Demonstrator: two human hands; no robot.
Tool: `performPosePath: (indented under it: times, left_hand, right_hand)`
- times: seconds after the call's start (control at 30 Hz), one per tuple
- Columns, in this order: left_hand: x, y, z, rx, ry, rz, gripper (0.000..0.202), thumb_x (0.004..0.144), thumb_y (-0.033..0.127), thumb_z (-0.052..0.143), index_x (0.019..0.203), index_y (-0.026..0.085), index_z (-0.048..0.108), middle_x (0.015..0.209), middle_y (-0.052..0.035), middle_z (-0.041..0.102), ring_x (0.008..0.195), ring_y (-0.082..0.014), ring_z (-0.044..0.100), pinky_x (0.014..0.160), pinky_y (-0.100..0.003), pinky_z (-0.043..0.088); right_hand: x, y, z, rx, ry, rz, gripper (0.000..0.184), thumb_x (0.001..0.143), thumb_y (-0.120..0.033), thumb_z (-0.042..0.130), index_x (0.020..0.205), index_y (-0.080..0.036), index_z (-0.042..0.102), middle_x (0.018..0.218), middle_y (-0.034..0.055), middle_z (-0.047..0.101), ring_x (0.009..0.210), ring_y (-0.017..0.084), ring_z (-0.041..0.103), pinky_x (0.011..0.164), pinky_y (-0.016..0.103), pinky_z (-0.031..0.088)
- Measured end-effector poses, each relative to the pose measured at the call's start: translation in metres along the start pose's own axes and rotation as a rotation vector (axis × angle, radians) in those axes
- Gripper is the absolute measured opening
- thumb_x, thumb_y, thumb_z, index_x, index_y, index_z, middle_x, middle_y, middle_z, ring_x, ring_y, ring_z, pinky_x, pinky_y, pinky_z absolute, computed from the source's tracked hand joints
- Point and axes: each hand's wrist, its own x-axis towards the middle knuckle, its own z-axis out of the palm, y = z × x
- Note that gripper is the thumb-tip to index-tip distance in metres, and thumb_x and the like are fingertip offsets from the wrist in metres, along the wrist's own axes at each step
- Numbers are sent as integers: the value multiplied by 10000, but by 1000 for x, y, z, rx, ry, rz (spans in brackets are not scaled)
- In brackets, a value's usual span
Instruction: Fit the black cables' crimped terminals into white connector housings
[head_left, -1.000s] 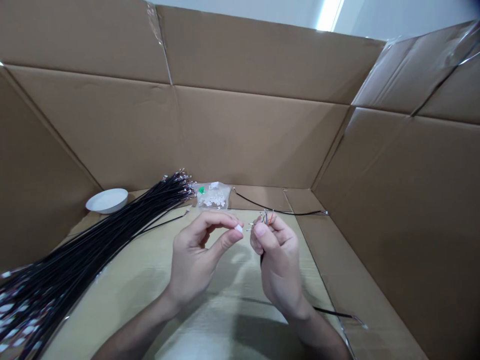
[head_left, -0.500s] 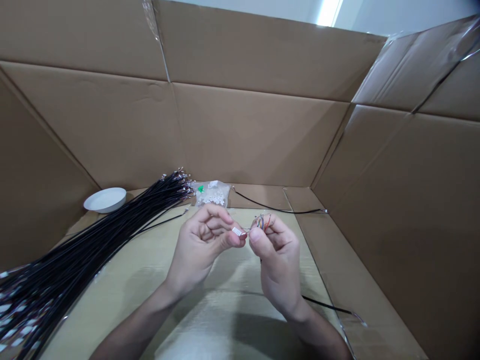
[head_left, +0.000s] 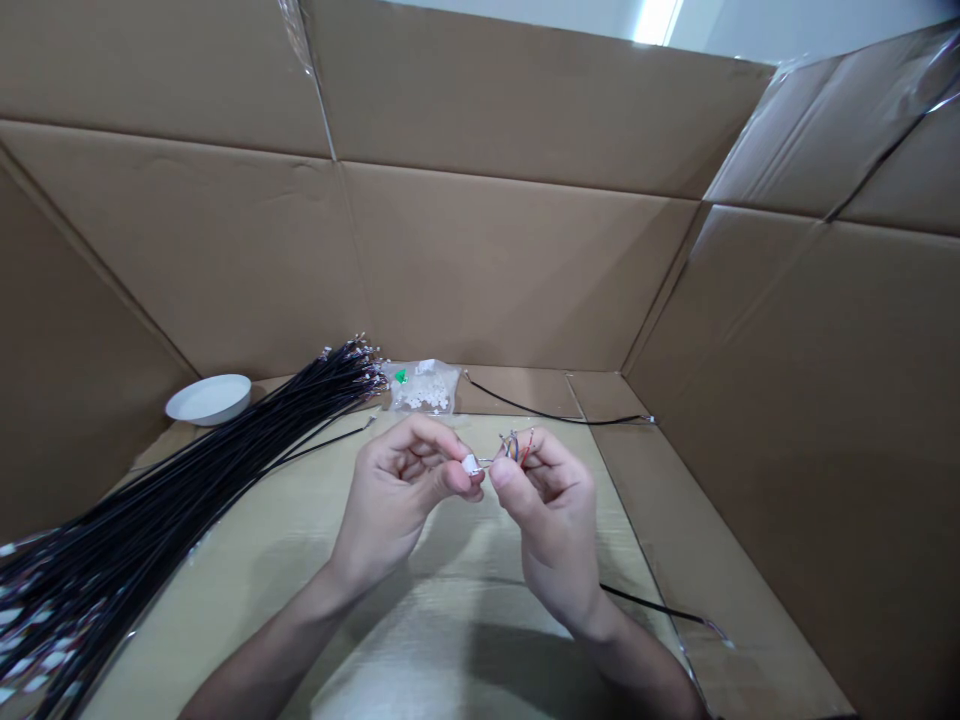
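Between its thumb and fingertips, my left hand (head_left: pixel 409 490) pinches a small white connector housing (head_left: pixel 470 465). My right hand (head_left: pixel 551 500) grips the end of a black cable (head_left: pixel 652 603), whose thin coloured wires (head_left: pixel 516 445) fan out above the thumb. One light wire bridges the short gap from the right thumb to the housing; whether its tip sits inside cannot be made out. The cable runs out below my right wrist to the right, where its other end lies on the cardboard.
A large bundle of black cables (head_left: pixel 225 480) covers the left side. Behind it is a white plate (head_left: pixel 210 400). A clear bag of white connectors (head_left: pixel 425 388) lies at the back, beside a single black cable (head_left: pixel 559 412). Tall cardboard walls (head_left: pixel 517 270) enclose the surface.
The housing has turned in my left fingers, showing a different side. Both hands have shifted very slightly left. The coloured wires have swung a little.
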Motion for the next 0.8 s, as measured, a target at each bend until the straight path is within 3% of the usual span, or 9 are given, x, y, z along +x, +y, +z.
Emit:
performPosePath:
  times: [0.17,0.4,0.8]
  left_hand:
    - [1,5,3,64,45,54,307,639,370,1004,714,200,759,648,25,743,559,-83,711,576,-96,610]
    - [-4,7,3,259,151,142,304,656,387,1000,693,190,771,648,-3,744,566,-79,705,565,-74,585]
    - [-5,-2,13,101,174,141,281,667,319,998,639,195,747,642,10,743,605,-85,727,629,-98,630]
  right_hand:
    - [0,1,-2,-115,65,-32,183,862,-179,774,771,-170,616,710,-34,619,627,50,579,589,132,503]
    - [0,-2,-2,-199,49,-60,151,861,-136,745,774,-174,627,705,-27,622,596,53,524,559,145,456]
    - [-3,5,1,-175,55,-88,154,878,-137,721,781,-176,609,680,-43,566,586,51,473,536,139,428]
